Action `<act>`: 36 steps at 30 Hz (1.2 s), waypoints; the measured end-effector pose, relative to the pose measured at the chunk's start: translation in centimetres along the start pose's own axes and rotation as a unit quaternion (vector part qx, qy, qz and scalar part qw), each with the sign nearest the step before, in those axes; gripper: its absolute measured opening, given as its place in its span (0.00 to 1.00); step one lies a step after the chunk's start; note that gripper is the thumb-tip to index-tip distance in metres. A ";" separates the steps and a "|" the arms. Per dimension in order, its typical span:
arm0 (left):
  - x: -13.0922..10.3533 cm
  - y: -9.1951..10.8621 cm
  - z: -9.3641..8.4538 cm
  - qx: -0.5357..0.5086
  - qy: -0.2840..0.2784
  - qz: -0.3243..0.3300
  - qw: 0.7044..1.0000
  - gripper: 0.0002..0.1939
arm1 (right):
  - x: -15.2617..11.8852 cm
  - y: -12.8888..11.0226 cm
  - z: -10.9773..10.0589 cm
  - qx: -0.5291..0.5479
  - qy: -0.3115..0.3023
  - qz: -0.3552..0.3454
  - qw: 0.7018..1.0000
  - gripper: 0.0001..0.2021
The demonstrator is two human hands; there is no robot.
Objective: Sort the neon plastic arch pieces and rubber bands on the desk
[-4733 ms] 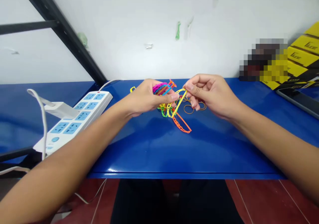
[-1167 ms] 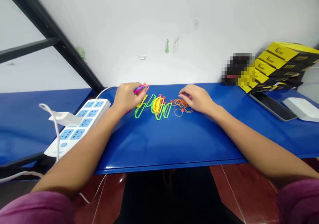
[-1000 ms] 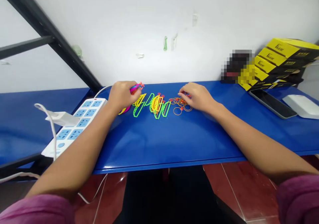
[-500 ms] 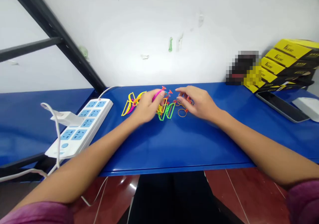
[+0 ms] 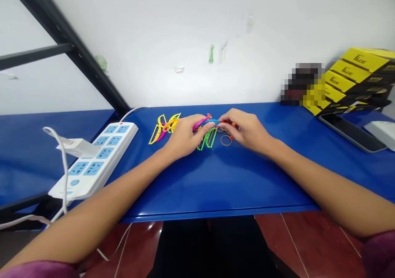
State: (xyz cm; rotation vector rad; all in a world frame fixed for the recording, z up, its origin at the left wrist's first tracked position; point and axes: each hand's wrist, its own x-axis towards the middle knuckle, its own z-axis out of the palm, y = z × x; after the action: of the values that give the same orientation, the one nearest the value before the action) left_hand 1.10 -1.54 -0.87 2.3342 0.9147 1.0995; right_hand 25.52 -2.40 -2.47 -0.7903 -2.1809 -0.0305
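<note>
In this 2-handed step, our left hand (image 5: 186,136) holds the pink piece (image 5: 199,124); our right hand (image 5: 245,129), grip unclear, meets the blue piece (image 5: 211,121); next likely needs steadiness.

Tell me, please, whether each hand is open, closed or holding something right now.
Left hand: closed, holding a pink piece and a blue piece.
Right hand: at the blue piece's end; whether it grips cannot be told.
</note>
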 end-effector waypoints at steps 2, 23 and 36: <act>0.1 -0.2 -0.3 0.011 0.021 -0.006 1.000 0.20 | 0.0 0.3 -0.1 -0.014 -0.010 -0.019 1.000 0.07; 1.2 -1.6 -0.9 -0.323 0.008 -0.266 0.908 0.23 | -0.4 2.7 -0.3 -0.110 -0.066 0.110 0.986 0.08; -0.2 -0.2 0.4 -0.146 -0.013 -0.153 0.977 0.19 | 0.3 -0.8 0.9 0.181 -0.013 0.167 0.969 0.08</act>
State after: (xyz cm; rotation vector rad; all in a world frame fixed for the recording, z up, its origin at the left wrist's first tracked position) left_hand 1.22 -1.55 -1.30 1.8937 0.9879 0.9964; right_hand 24.33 -2.62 -2.76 -0.9324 -1.9677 0.5363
